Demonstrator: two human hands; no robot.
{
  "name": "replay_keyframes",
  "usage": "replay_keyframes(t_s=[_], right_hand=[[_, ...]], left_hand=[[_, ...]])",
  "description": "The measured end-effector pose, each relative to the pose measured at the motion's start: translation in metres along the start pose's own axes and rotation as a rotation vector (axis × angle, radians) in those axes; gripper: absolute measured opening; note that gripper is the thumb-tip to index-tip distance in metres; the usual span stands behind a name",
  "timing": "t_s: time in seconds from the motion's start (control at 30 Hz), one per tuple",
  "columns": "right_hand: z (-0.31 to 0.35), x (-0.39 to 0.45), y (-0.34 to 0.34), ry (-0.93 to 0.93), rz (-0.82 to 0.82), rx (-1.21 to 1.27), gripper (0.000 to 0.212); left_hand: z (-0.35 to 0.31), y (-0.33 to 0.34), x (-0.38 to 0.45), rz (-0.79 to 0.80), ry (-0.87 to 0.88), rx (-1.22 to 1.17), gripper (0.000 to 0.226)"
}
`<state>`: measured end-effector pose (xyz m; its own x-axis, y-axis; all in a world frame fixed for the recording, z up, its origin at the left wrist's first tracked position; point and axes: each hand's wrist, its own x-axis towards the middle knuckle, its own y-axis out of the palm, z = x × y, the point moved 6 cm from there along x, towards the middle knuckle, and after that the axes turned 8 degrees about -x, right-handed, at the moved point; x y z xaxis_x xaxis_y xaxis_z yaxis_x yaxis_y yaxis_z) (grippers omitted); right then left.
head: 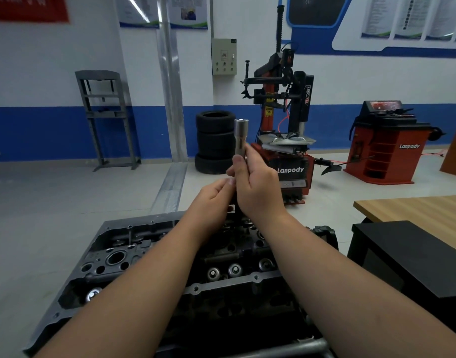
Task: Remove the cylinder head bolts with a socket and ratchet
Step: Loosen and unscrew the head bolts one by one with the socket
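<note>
Head view. Both hands are raised above the cylinder head [170,257], which sits low in the frame on its stand. The right hand [258,187] is curled around the lower part of a long socket [240,136], which stands upright with its open end up. The left hand [211,195] is just beside it, fingers curled in toward a dark shaft below the socket; the ratchet itself is hidden behind the hands, so whether it is attached cannot be told. No bolt is visible in the socket.

Handling, as a judgement. The socket is polished steel: rigid, dense for its bulk, not fragile, and likely slippery if oily. Hold it around the barrel with a full finger wrap, as the right hand does, not by the rim. The cylinder head is a heavy, stiff casting and should not shift under tool load. Its valve springs [234,270] and machined faces are best kept clear of dropped tools.

Behind stand stacked tyres [215,142], a tyre changer [286,140] and a wooden desk [415,213], none in use.
</note>
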<state>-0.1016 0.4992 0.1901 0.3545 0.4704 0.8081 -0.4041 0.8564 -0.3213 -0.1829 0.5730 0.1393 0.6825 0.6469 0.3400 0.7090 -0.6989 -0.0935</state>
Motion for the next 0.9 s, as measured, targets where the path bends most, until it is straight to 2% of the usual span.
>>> replay_keyframes(t_s=[0.1, 0.17, 0.3, 0.4, 0.53, 0.6, 0.73, 0.83, 0.9], right_hand=[[-0.004, -0.002, 0.003, 0.072, 0.045, 0.062, 0.046], [-0.001, -0.002, 0.002, 0.049, 0.036, 0.054, 0.043], [0.004, 0.0, -0.007, -0.066, -0.096, -0.06, 0.021], [0.006, 0.0, -0.004, -0.073, -0.06, -0.049, 0.024], [0.004, -0.003, -0.002, 0.03, -0.017, 0.043, 0.045], [0.004, -0.003, -0.003, 0.012, -0.029, 0.038, 0.038], [0.01, -0.002, -0.006, -0.099, -0.093, -0.031, 0.015], [0.005, -0.001, -0.004, -0.063, -0.064, -0.009, 0.021], [0.003, 0.0, -0.004, -0.016, -0.039, 0.035, 0.023]], left_hand=[[-0.002, -0.002, 0.0, -0.018, 0.009, 0.041, 0.031], [-0.002, -0.003, 0.0, -0.034, 0.009, 0.037, 0.027], [-0.002, 0.0, 0.0, -0.019, 0.004, -0.01, 0.027], [-0.002, 0.004, -0.002, 0.034, 0.001, -0.026, 0.031], [-0.002, 0.0, -0.001, 0.0, 0.008, 0.002, 0.021], [-0.001, -0.004, 0.0, -0.032, 0.017, 0.013, 0.013], [0.0, -0.005, 0.001, -0.043, 0.02, 0.003, 0.014], [-0.002, 0.001, 0.0, 0.003, -0.003, -0.024, 0.033], [-0.002, 0.001, -0.001, 0.005, 0.001, -0.016, 0.032]])
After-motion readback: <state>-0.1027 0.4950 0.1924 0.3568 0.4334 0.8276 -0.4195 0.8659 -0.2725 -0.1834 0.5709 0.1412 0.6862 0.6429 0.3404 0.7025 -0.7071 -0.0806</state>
